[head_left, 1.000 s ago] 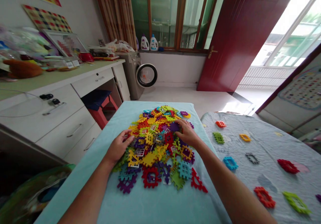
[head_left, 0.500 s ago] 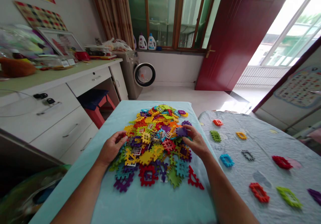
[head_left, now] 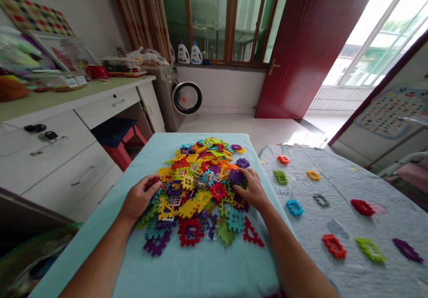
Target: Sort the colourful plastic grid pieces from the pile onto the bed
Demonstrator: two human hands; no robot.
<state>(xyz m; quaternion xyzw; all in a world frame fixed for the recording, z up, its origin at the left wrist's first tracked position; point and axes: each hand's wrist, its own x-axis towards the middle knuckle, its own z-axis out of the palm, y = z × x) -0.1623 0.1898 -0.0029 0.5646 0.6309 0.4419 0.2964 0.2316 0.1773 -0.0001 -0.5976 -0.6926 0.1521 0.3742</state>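
Left hand (head_left: pixel 138 198), fingers apart, at pile's (head_left: pixel 197 206) left edge. Right hand (head_left: pixel 253 189) clamped on purple tile (head_left: pixel 235 177). Toothed plastic; cloth (head_left: pixel 197 271) margin nearside.

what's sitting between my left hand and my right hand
Between your left hand and right hand lies a heap of colorful toothed plastic pieces, seen in the head view.

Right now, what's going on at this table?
A person's right hand has a purple interlocking block between thumb and fingers, at the right side of a mixed-colour heap. The left hand is open at the heap's left edge. More blocks lie spaced apart on the patterned cloth to the right.
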